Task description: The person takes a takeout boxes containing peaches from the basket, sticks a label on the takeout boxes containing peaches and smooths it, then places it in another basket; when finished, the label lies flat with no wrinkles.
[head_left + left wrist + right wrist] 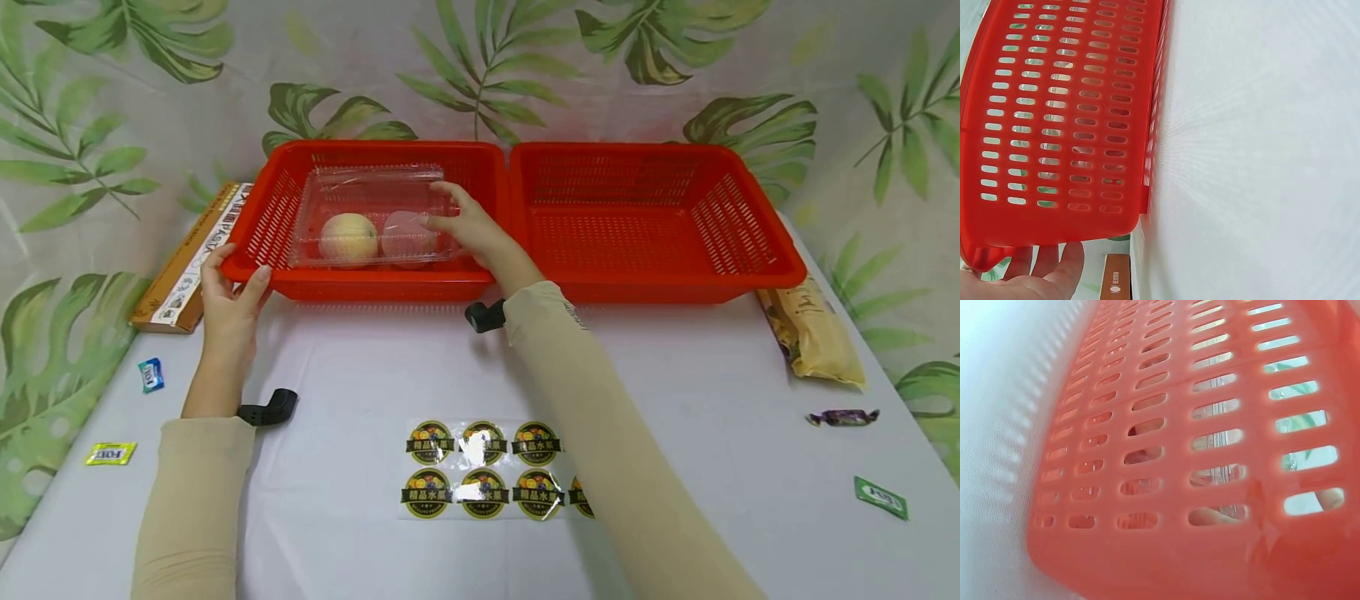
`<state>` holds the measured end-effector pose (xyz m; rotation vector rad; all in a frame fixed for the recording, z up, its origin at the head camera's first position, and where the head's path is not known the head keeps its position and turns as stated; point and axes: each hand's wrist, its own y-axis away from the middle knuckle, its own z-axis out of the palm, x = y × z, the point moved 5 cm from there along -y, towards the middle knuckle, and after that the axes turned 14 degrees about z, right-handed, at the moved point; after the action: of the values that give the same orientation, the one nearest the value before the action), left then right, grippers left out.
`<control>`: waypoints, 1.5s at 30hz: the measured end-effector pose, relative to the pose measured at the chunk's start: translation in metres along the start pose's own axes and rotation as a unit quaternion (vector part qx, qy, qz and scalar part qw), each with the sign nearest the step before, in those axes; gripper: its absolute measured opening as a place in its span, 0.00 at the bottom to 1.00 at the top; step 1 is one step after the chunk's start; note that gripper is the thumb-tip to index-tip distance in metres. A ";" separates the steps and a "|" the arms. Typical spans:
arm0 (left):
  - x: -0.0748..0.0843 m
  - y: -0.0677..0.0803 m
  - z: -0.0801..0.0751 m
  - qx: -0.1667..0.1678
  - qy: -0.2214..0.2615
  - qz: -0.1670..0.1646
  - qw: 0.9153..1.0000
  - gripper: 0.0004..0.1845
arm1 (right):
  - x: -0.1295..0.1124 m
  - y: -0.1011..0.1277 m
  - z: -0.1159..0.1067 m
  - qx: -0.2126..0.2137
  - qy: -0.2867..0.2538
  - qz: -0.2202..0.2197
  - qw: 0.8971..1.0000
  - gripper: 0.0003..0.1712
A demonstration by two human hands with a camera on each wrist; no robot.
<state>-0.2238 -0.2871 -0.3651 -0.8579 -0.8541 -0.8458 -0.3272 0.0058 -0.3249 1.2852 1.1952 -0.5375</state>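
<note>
Inside the left red basket (390, 290) lies a clear plastic box (322, 187) with two round, pale yellow-pink fruits (348, 237) showing through it. My left hand (227, 321) grips the basket's front left corner, thumb over the rim; from the left wrist view, the fingers (1071, 265) reach under the rim. At the box's right end, my right hand (483, 237) reaches over the basket and holds the box edge with curved fingers. Basket wall hides most of that hand in the right wrist view, where a fingertip (1332, 499) shows through a slot.
A second red basket (645, 292) stands beside the first. A pasta box (176, 287) lies at left, a yellowish food packet (821, 333) at right. Small wrapped sweets (151, 375) lie along both sides. A sheet of round fruit stickers (483, 462) is in front, partly behind my right sleeve.
</note>
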 end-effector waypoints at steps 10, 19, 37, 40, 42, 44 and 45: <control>0.000 0.000 -0.002 0.006 -0.004 -0.014 1.000 0.32 | 0.007 -0.003 0.004 0.003 -0.022 0.044 0.999 0.34; 0.001 0.002 -0.001 0.009 0.000 -0.013 1.000 0.34 | 0.007 0.005 0.009 -0.013 -0.053 0.040 0.998 0.34; 0.002 0.004 0.002 0.002 -0.012 -0.012 1.000 0.35 | -0.019 0.102 -0.040 0.022 -0.231 -0.207 0.950 0.29; 0.002 0.003 0.003 -0.003 -0.008 -0.007 1.000 0.35 | -0.014 0.135 -0.058 0.027 -0.232 -0.247 0.940 0.28; 0.002 0.003 0.003 -0.005 -0.005 -0.006 1.000 0.34 | -0.005 0.155 -0.069 0.030 -0.233 -0.260 0.936 0.28; 0.003 0.003 0.003 -0.007 -0.004 -0.005 1.000 0.34 | 0.007 0.173 -0.078 0.041 -0.226 -0.268 0.936 0.28; 0.003 0.003 0.003 -0.007 -0.003 -0.004 1.000 0.33 | 0.014 0.181 -0.082 0.047 -0.224 -0.269 0.936 0.28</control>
<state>-0.2212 -0.2844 -0.3622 -0.8697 -0.8579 -0.8577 -0.1973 0.1346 -0.2459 0.8308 1.1294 -1.2296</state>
